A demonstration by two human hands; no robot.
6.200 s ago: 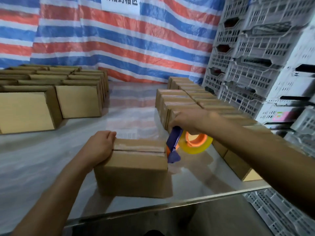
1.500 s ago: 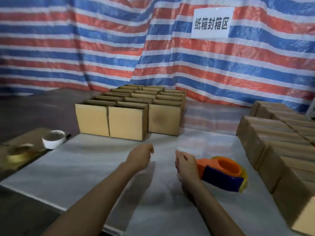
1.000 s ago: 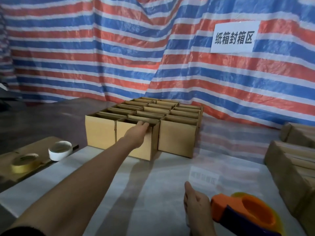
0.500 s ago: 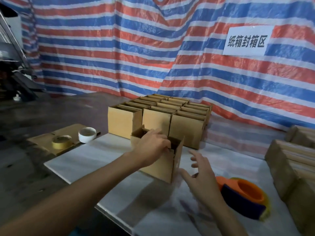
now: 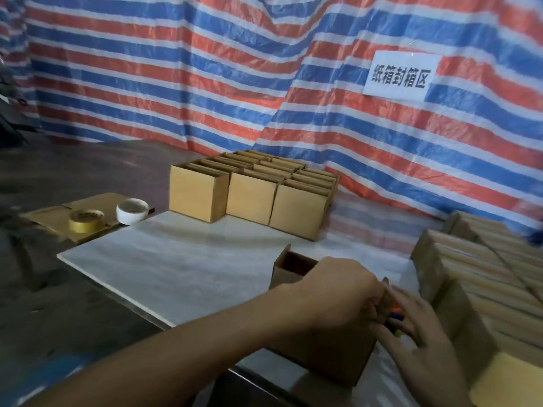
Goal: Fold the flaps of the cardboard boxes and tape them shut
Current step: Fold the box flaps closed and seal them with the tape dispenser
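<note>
A white sign (image 5: 401,77) is hanging on the red, blue and white striped tarp (image 5: 205,83) and is showing the dark characters 纸箱封箱区. No other writing is showing on the cartons or rolls. The open cardboard box (image 5: 323,356) is standing at the near edge of the white bench (image 5: 176,259), with its dark inside showing at the far left corner and one flap standing upright there. The person's left grip (image 5: 343,292) is reaching over the open top and curling its fingers round the box's right-hand wall, so it is covering most of the opening. The right grip (image 5: 420,333) is lying just beside the box's right side with fingers spread and fairly straight, holding nothing. Motion blur is hiding whether they are touching the cardboard. Between the two grips an orange, blue and yellow item (image 5: 395,315) is peeking out in slivers, and too little is showing to tell its shape. Farther back on the bench a block of open boxes (image 5: 249,198) is standing in tight rows. At the right, closed boxes (image 5: 484,289) are lying packed together, with the frame edge cutting them off. To the left, a yellowish tape roll (image 5: 86,221) and a white tape roll (image 5: 132,211) are sitting on a flat cardboard sheet (image 5: 53,215).
</note>
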